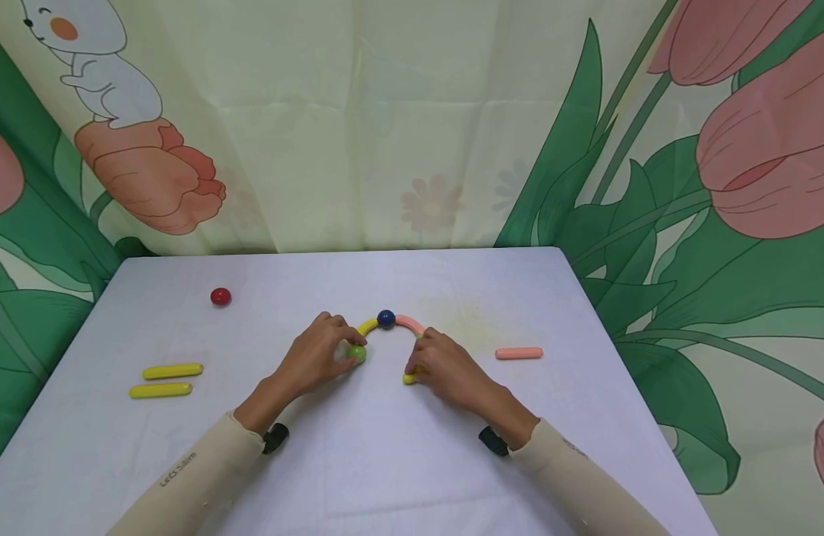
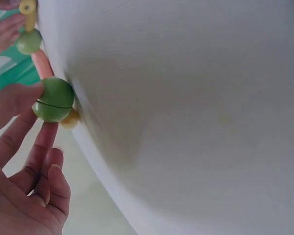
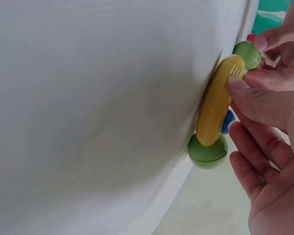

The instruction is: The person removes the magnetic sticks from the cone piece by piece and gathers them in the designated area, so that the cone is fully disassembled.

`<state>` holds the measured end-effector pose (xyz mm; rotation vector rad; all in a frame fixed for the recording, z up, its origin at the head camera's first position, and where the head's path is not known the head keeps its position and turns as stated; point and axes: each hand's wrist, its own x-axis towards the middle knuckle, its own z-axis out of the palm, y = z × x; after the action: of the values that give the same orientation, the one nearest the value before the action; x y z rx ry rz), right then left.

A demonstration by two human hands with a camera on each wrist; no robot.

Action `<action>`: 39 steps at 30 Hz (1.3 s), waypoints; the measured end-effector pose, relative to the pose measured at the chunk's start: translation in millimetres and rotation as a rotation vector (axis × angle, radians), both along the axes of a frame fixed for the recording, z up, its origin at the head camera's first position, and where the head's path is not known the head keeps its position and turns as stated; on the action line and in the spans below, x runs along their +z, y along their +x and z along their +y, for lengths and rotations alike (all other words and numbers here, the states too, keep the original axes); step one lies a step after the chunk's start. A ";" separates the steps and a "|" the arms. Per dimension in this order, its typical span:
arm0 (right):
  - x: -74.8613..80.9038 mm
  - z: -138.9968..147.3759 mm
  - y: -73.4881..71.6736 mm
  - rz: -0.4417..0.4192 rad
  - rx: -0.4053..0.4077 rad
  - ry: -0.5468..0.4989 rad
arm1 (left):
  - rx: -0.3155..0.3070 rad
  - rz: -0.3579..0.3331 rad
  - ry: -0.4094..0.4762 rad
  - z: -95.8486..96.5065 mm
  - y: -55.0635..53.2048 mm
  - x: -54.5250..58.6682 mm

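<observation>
My left hand (image 1: 315, 353) pinches a green ball (image 2: 54, 100) between thumb and fingers, at the left end of a row of joined toy pieces on the table. From that ball a curved yellow rod (image 1: 367, 326) leads to a dark blue ball (image 1: 386, 319), followed by a curved pink rod (image 1: 409, 323). At the right end, my right hand (image 1: 452, 370) grips a ribbed yellow rod (image 3: 218, 100) with thumb and fingers. The rod touches a second green ball (image 3: 208, 155), which the hand mostly hides in the head view.
Two yellow rods (image 1: 173, 370) lie side by side at the left. A red ball (image 1: 220, 297) sits at the back left, and a straight pink rod (image 1: 519, 353) lies at the right. A white cloth covers the table (image 1: 385, 476); a printed curtain (image 1: 304, 149) hangs behind.
</observation>
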<state>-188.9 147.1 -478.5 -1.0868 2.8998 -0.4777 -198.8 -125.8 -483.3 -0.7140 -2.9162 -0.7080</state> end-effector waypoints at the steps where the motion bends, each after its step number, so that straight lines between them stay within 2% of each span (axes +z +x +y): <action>1: 0.1 1.6 0.6 -0.002 -0.004 0.000 | 0.003 0.000 -0.001 -0.9 -0.2 -0.4; 16: -0.7 23.8 1.4 -0.051 -0.089 -0.036 | 0.044 -0.007 -0.011 -12.0 -5.6 -1.0; 21: -0.6 29.0 2.6 -0.038 -0.084 -0.061 | 0.035 0.000 0.002 -13.8 -6.1 -1.5; 26: -2.0 32.1 2.4 -0.060 -0.087 -0.085 | 0.044 -0.008 0.007 -13.1 -6.0 -1.9; 34: -2.9 39.0 3.4 -0.035 -0.102 -0.262 | 0.033 -0.002 0.051 -1.6 -6.4 3.6; 39: -3.7 41.8 4.8 -0.072 -0.218 -0.331 | -0.023 0.002 0.075 17.2 -12.2 5.6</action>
<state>-184.1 188.9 -482.2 -0.7564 2.9565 -1.0103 -211.0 -108.6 -477.7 -0.7408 -2.8670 -0.8141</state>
